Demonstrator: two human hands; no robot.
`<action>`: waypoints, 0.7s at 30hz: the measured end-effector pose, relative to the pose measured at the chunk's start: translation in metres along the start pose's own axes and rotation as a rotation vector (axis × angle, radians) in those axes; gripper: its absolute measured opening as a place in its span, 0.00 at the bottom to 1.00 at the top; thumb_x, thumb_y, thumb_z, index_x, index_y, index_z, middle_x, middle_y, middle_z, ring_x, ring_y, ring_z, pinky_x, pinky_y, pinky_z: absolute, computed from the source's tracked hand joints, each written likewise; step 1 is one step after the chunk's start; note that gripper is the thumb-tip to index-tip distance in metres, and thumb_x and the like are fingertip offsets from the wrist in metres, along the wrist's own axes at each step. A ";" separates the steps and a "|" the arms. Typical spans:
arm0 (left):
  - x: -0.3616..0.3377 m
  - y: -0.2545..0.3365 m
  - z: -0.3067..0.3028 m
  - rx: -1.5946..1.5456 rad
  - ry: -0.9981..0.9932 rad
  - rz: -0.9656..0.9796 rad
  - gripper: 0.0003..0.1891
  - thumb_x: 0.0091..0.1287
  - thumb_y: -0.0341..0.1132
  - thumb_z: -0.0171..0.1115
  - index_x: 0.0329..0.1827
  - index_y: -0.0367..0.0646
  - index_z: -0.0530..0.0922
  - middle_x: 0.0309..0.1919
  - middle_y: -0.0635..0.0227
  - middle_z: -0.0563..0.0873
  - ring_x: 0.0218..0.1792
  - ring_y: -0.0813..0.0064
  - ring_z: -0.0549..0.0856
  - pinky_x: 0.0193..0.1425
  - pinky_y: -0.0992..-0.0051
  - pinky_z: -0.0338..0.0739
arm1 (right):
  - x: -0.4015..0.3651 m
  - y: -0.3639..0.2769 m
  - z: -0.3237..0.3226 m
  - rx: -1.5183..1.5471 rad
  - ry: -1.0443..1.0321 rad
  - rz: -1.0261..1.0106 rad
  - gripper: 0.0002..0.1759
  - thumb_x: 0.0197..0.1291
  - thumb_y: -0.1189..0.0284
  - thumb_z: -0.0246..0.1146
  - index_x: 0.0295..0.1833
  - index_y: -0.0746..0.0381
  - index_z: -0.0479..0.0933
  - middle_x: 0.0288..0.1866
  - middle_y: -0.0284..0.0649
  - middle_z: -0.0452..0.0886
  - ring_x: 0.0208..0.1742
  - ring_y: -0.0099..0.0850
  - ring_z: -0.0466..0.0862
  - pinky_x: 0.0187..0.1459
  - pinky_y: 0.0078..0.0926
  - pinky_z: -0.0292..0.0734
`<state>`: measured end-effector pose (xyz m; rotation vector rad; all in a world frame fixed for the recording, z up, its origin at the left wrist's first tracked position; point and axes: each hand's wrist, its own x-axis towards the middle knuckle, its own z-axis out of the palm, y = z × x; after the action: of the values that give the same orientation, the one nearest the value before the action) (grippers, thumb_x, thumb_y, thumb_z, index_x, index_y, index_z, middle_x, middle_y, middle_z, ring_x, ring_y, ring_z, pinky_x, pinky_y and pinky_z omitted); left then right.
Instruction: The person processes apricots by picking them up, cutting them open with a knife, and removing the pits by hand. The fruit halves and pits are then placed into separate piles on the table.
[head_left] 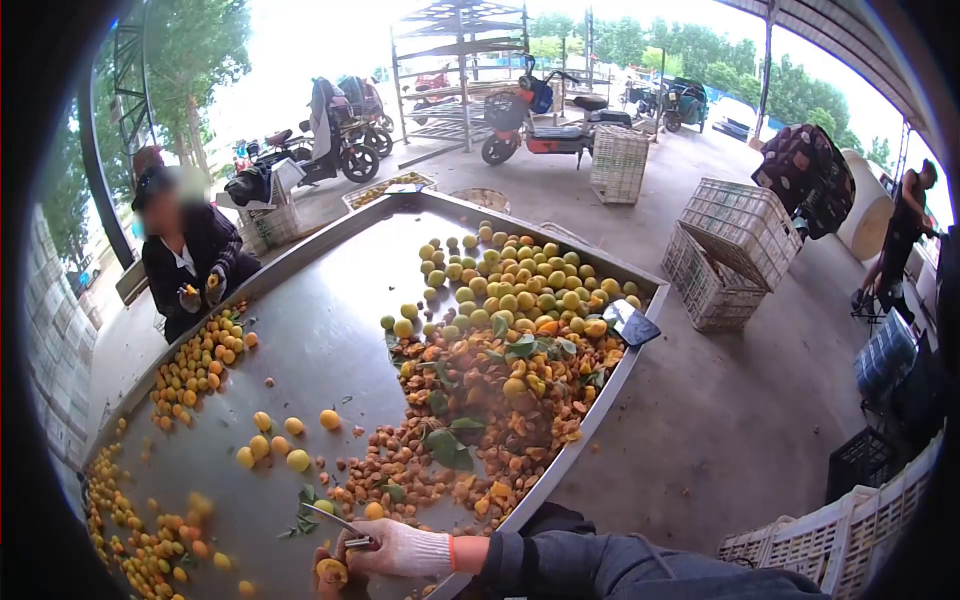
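My right hand [405, 552], in a white glove with a stained finger area, is closed round a small curved knife [345, 524] at the table's near edge. Close to its fingertips is an orange apricot [330, 571], cut or torn. Brown, blurred shapes around this fruit reach the bottom of the view; whether they are fingers of my left hand is unclear. A green fruit [323, 507] and leaves lie just beyond the blade. Beside them spreads a heap of brown pits and fruit scraps [430, 465], below a pile of whole yellow-green apricots [520, 280].
Orange apricots [195, 370] line the left side of the metal table [310, 330]. A co-worker [190, 245] stands there holding fruit. A phone-like dark object [632, 325] rests on the right rim. White crates [715, 275] and scooters [545, 130] stand beyond; another person [905, 230] is far right.
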<state>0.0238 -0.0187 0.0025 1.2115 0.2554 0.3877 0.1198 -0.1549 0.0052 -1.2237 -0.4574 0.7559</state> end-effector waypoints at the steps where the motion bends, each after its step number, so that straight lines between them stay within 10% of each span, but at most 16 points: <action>1: 0.024 -0.024 -0.013 -0.488 0.197 -0.274 0.21 0.69 0.48 0.57 0.54 0.39 0.76 0.41 0.68 0.82 0.34 0.75 0.81 0.38 0.78 0.76 | 0.002 0.000 -0.002 0.007 -0.015 0.020 0.14 0.64 0.66 0.60 0.50 0.64 0.74 0.32 0.35 0.79 0.31 0.21 0.76 0.33 0.22 0.73; 8: 0.005 0.007 -0.010 -0.244 0.061 -0.289 0.16 0.69 0.46 0.59 0.48 0.42 0.78 0.32 0.72 0.78 0.26 0.80 0.74 0.29 0.81 0.70 | -0.005 -0.003 -0.006 -0.702 0.198 -0.317 0.11 0.60 0.68 0.61 0.43 0.64 0.76 0.30 0.44 0.79 0.34 0.32 0.79 0.40 0.32 0.75; 16: 0.015 -0.072 -0.071 -0.362 0.053 -0.415 0.22 0.68 0.55 0.59 0.53 0.47 0.77 0.37 0.70 0.83 0.29 0.75 0.84 0.24 0.83 0.75 | 0.004 -0.006 -0.013 0.103 0.371 -0.119 0.10 0.64 0.66 0.62 0.49 0.57 0.80 0.29 0.28 0.78 0.27 0.17 0.75 0.28 0.20 0.72; 18: -0.005 -0.006 0.017 -0.132 0.144 -0.420 0.26 0.73 0.57 0.46 0.56 0.44 0.77 0.38 0.70 0.82 0.26 0.87 0.75 0.25 0.89 0.69 | -0.007 -0.030 -0.010 0.263 0.520 -0.016 0.10 0.65 0.68 0.60 0.48 0.59 0.80 0.30 0.29 0.79 0.26 0.16 0.76 0.26 0.18 0.72; 21: -0.003 -0.017 0.008 -0.221 0.042 -0.501 0.30 0.73 0.60 0.44 0.61 0.44 0.74 0.41 0.63 0.84 0.28 0.80 0.78 0.26 0.84 0.71 | -0.009 -0.040 -0.003 0.445 0.573 -0.124 0.09 0.62 0.75 0.57 0.48 0.62 0.76 0.19 0.29 0.66 0.15 0.18 0.64 0.15 0.18 0.58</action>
<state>0.0273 -0.0317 -0.0111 0.8842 0.5241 0.0031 0.1269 -0.1691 0.0433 -0.9246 0.1072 0.3449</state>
